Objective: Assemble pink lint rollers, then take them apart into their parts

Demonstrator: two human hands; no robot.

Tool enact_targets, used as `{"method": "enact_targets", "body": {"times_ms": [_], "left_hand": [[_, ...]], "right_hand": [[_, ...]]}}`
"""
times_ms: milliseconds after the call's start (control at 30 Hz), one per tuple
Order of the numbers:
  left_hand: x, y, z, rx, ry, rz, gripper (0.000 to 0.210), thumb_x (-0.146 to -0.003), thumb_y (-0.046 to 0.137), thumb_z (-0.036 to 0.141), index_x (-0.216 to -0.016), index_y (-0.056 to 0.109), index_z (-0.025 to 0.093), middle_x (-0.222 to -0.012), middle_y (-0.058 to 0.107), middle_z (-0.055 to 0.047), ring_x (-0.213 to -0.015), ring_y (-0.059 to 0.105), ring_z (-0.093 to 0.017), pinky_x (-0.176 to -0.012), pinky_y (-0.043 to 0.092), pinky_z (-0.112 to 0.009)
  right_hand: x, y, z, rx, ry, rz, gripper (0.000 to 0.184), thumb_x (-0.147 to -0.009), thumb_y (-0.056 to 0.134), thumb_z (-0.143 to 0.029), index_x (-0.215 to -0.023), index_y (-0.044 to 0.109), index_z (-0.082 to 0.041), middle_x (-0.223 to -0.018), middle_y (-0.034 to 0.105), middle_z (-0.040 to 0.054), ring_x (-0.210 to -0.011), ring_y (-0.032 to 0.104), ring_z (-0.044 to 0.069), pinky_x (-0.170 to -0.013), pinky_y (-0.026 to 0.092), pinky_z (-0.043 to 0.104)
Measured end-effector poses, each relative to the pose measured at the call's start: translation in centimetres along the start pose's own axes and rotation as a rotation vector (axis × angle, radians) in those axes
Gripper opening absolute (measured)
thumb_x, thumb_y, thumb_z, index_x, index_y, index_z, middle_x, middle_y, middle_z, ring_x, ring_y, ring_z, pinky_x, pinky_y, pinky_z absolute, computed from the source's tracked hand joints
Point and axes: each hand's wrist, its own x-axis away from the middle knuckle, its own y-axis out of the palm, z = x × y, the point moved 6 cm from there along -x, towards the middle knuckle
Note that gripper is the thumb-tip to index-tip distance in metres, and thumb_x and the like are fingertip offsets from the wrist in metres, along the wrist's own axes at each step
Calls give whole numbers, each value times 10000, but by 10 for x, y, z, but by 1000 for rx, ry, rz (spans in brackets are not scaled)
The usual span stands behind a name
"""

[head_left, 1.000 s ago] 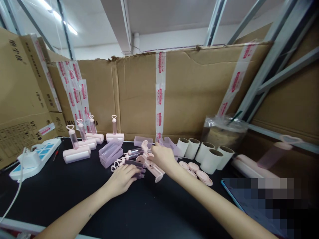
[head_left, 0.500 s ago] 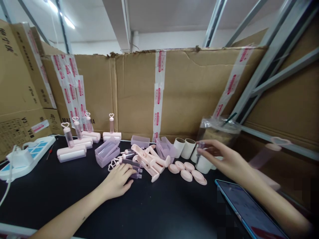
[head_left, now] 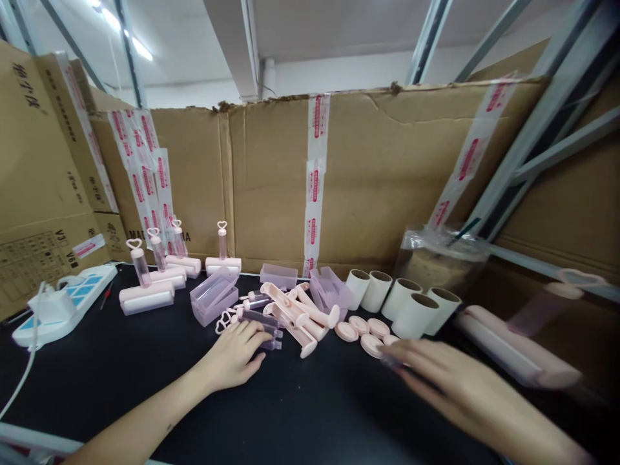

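Note:
My left hand (head_left: 238,354) lies over translucent purple lint roller handles (head_left: 271,334) with pink heart loops (head_left: 223,321); its fingers are stretched out and its thumb apart. Pink roller frames (head_left: 295,316) are heaped just beyond it. My right hand (head_left: 431,374), blurred by motion, hovers at the near side of the pink round caps (head_left: 372,345). A small clear plastic piece (head_left: 391,361) shows at its fingertips, too smeared to identify. White paper rolls (head_left: 416,315) stand upright behind that hand.
Lilac plastic covers (head_left: 213,298) lie behind the heap. Assembled lint rollers (head_left: 148,297) stand at the left, another (head_left: 523,345) at the right. A power strip (head_left: 68,310) lies far left. A lidded drink cup (head_left: 438,265) stands before the cardboard wall (head_left: 261,194).
My right hand has moved down and nearer, away from the paper rolls, which now show more fully. My left hand stays on the handles. The phone at the right is hardly visible now.

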Motion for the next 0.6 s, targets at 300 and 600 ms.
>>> {"method": "enact_targets", "body": {"times_ms": [300,600], "left_hand": [[1,0,8,-87,94,17,293,-860,437,193,-1150,483,195,-1103,568,-91,-969,570,-219,-816,466,-359],[6,-86,-27,-53,-24,348,268,-871,400,185,-1117,505,206,-1078,592,-86,-1023,549,-203,-891,427,-346]], "right_hand": [[-5,56,-34,343,-93,8,458,-755,330,35,-1060,611,-159,-853,697,81,-674,635,194,-609,452,316],[-3,57,-21,191,20,123,328,-864,392,-176,-1131,580,-201,-964,697,74,-801,659,195,-661,486,301]]}}
